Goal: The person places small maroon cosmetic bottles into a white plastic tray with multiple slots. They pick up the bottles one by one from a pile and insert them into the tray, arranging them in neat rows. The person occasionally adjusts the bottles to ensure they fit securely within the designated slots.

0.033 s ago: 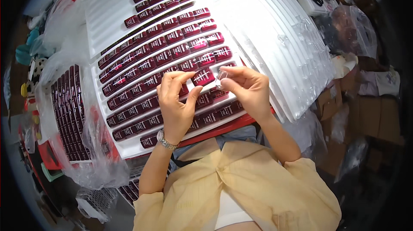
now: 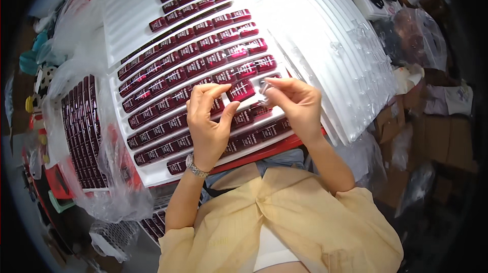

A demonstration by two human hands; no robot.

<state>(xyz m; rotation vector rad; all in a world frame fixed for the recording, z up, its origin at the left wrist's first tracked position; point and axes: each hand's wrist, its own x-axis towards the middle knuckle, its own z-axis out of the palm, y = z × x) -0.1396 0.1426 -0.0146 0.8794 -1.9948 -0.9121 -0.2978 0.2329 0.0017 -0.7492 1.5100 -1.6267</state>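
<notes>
A white ribbed tray (image 2: 152, 174) lies in front of me, its grooves filled with rows of small dark red rectangular pieces (image 2: 203, 62). My left hand (image 2: 208, 123), with a wristwatch (image 2: 195, 166) on it, pinches one dark red piece (image 2: 240, 90) between thumb and forefinger just above the tray. My right hand (image 2: 297, 105) is close beside it, its fingertips closed on a small clear and silvery part (image 2: 265, 89) that nearly touches the held piece. What that small part is I cannot tell.
A second white tray (image 2: 127, 18), partly filled with red pieces, lies behind the first. Empty white ribbed trays (image 2: 335, 44) are stacked to the right. A plastic-bagged tray of red pieces (image 2: 81, 130) sits at the left. Cardboard boxes (image 2: 447, 140) and clear bags crowd the right side.
</notes>
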